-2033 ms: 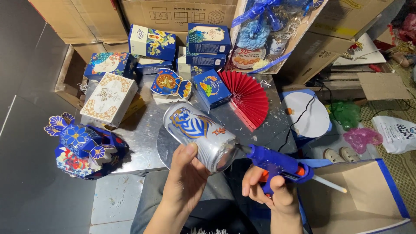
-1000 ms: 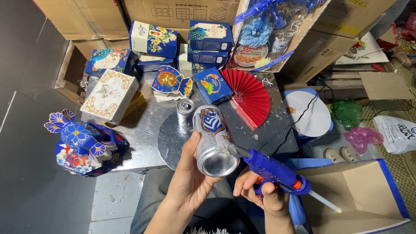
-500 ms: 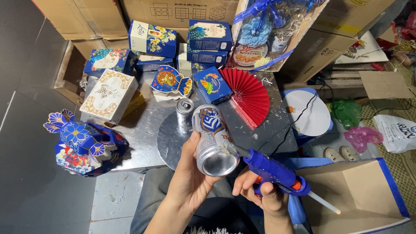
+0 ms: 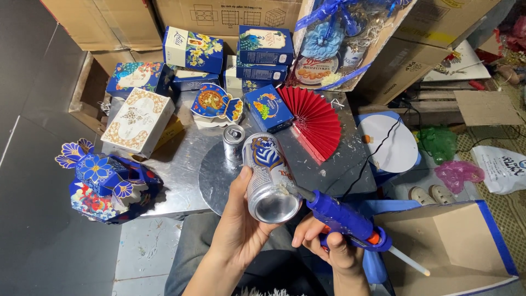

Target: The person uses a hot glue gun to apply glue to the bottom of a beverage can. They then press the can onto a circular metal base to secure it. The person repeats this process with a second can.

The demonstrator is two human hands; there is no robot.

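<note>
Above the round silver disc (image 4: 216, 175), head view: your left hand (image 4: 241, 227) is wrapped around a silver drink can (image 4: 267, 178), thumb up one side, fingers curled behind, bottom end tipped toward you. Your right hand (image 4: 326, 246) is closed on the handle of a blue glue gun (image 4: 345, 219), whose nozzle touches the can's side just near the bottom rim; whether a finger is on the trigger you cannot tell.

To do this well, as I judge it: keep the can steady in the left grip, keep the nozzle tip on the metal, lay a short bead, and keep your thumb away from the hot glue. Watch the black cord (image 4: 378, 151) trailing right of the disc so it does not drag.

A second, smaller can (image 4: 234, 141) stands upright on the disc, top closed, apart from the held can.

Behind the disc: a small blue box (image 4: 266, 107), closed; a red paper fan (image 4: 318, 120) to its right; a fish-shaped box (image 4: 216, 103). Left of the disc, a white patterned box (image 4: 137, 121), closed, contents hidden. Far left, a blue flower-covered box (image 4: 107, 183). Behind and right, a wrapped gift basket (image 4: 339, 44) holds a round tin and other items under clear film. Right and near you, an open cardboard box (image 4: 455, 246), nothing visible inside.
</note>
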